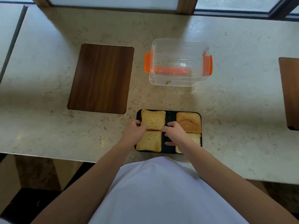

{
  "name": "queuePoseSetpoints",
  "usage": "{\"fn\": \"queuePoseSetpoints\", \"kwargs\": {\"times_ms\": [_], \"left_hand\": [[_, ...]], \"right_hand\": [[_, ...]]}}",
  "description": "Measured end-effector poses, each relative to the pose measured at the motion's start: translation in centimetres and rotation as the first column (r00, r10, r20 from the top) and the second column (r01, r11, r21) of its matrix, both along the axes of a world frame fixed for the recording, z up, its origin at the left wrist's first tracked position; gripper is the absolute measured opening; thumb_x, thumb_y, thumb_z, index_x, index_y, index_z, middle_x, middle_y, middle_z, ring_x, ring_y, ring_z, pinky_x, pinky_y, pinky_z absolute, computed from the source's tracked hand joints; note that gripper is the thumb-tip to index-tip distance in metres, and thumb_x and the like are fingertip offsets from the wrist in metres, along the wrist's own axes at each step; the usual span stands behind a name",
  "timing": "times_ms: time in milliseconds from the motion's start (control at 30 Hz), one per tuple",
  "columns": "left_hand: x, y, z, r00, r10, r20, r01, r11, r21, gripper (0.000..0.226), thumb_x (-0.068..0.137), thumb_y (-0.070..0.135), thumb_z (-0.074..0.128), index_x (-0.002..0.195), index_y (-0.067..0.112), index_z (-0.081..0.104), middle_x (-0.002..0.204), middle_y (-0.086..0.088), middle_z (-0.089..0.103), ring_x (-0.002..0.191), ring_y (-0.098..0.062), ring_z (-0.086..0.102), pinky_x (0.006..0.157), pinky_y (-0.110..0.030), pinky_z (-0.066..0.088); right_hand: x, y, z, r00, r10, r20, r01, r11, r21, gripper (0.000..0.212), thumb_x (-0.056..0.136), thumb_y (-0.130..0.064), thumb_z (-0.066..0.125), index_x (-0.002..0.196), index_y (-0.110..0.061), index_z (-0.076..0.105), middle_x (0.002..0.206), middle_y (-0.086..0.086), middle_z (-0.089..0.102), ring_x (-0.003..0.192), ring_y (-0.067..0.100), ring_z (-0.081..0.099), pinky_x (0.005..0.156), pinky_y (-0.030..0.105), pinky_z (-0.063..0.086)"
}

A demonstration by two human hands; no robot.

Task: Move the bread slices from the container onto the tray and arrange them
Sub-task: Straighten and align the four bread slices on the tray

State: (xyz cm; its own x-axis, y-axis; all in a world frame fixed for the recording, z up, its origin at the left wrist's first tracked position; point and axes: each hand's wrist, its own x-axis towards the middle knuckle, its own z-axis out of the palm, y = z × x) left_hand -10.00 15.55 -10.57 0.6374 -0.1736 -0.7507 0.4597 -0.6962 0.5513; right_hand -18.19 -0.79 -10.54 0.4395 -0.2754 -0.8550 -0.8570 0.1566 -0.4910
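A dark tray [170, 116] lies at the counter's near edge with several bread slices on it. The far-left slice [153, 119] is pinched between both hands: my left hand [134, 131] touches its left edge and my right hand [174, 132] touches its right edge. A near-left slice [149, 141] lies just below it. A browner far-right slice [189, 122] and a near-right slice [195, 138] lie beside my right wrist, which partly hides the near-right one. The clear container [178, 62] with orange clips stands behind the tray and holds only crumbs.
A dark wooden inlay [101, 78] is set into the marble counter left of the container. Another wooden panel [290, 92] sits at the right edge. A window frame runs along the back. My white shirt fills the bottom of the view.
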Motion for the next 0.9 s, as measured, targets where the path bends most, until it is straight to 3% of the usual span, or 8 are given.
{"fn": "queuePoseSetpoints", "kwargs": {"times_ms": [67,133,267,333,400,600,700,900], "left_hand": [[-0.1,0.3,0.2,1.000,0.027,-0.015,-0.027,1.000,0.000,0.059,0.092,0.039,0.056,0.146,0.018,0.043,0.131,0.001,0.053,0.109,-0.015,0.051,0.089,-0.034,0.039],[-0.1,0.8,0.3,0.997,0.072,-0.036,-0.072,0.997,-0.001,0.058,0.089,0.038,0.053,0.143,0.018,0.046,0.133,-0.002,0.053,0.118,-0.021,0.052,0.097,-0.039,0.042],[-0.6,2.3,0.0,0.987,0.121,-0.108,-0.116,0.992,0.047,0.031,0.084,0.017,0.046,0.113,0.015,0.058,0.107,-0.010,0.063,0.095,-0.024,0.059,0.087,-0.045,0.050],[-0.9,2.8,-0.6,0.980,0.134,-0.144,-0.126,0.990,0.058,0.023,0.087,0.007,0.043,0.105,0.012,0.057,0.113,-0.017,0.064,0.103,-0.034,0.061,0.090,-0.050,0.050],[-0.9,3.0,-1.2,0.976,0.134,-0.170,-0.125,0.990,0.062,0.029,0.090,0.003,0.045,0.116,0.005,0.057,0.125,-0.025,0.061,0.118,-0.044,0.058,0.099,-0.056,0.048],[-0.8,2.4,-1.9,0.972,0.153,-0.179,-0.146,0.988,0.050,0.033,0.089,0.004,0.051,0.121,0.007,0.057,0.122,-0.025,0.063,0.117,-0.044,0.059,0.102,-0.056,0.047],[-0.9,2.1,-2.1,0.971,0.154,-0.184,-0.149,0.988,0.040,0.024,0.074,0.012,0.052,0.096,0.019,0.057,0.102,-0.015,0.068,0.100,-0.032,0.066,0.099,-0.056,0.050],[-1.2,1.6,-1.8,0.973,0.124,-0.196,-0.122,0.992,0.022,0.012,0.067,0.014,0.051,0.074,0.024,0.053,0.082,-0.012,0.063,0.080,-0.027,0.060,0.082,-0.042,0.052]], "right_hand": [[-0.1,0.2,0.0,1.000,0.009,-0.011,-0.009,1.000,-0.002,0.054,0.095,-0.027,0.060,0.144,-0.019,0.041,0.103,-0.004,0.056,0.104,0.015,0.058,0.082,0.039,0.062],[-0.4,0.3,0.0,0.999,0.044,-0.012,-0.044,0.999,0.004,0.050,0.096,-0.028,0.059,0.142,-0.016,0.045,0.105,-0.006,0.056,0.109,0.016,0.058,0.085,0.039,0.061],[-1.4,0.4,0.0,0.990,0.143,-0.020,-0.143,0.990,0.015,0.041,0.094,-0.028,0.061,0.132,-0.014,0.056,0.119,0.002,0.062,0.108,0.013,0.061,0.085,0.036,0.061],[-1.9,0.4,-0.2,0.989,0.144,-0.019,-0.143,0.989,0.024,0.039,0.094,-0.025,0.062,0.130,-0.012,0.059,0.120,0.004,0.064,0.105,0.012,0.063,0.083,0.034,0.061],[-2.1,0.5,-0.4,0.990,0.137,-0.014,-0.137,0.990,0.035,0.037,0.093,-0.025,0.063,0.128,-0.012,0.060,0.120,0.004,0.066,0.105,0.012,0.064,0.085,0.034,0.061],[-2.5,0.4,-0.3,0.990,0.140,0.003,-0.140,0.989,0.042,0.024,0.093,-0.027,0.062,0.116,-0.020,0.061,0.120,0.002,0.065,0.102,0.009,0.064,0.077,0.028,0.060],[-3.0,-0.2,-0.4,0.993,0.116,-0.007,-0.116,0.992,0.056,0.028,0.094,-0.028,0.062,0.120,-0.018,0.061,0.118,0.001,0.066,0.102,0.010,0.064,0.077,0.030,0.061],[-3.4,-1.0,-0.4,0.998,0.049,-0.029,-0.046,0.996,0.076,0.036,0.094,-0.026,0.063,0.127,-0.012,0.063,0.112,0.005,0.070,0.102,0.014,0.068,0.078,0.031,0.063]]}}
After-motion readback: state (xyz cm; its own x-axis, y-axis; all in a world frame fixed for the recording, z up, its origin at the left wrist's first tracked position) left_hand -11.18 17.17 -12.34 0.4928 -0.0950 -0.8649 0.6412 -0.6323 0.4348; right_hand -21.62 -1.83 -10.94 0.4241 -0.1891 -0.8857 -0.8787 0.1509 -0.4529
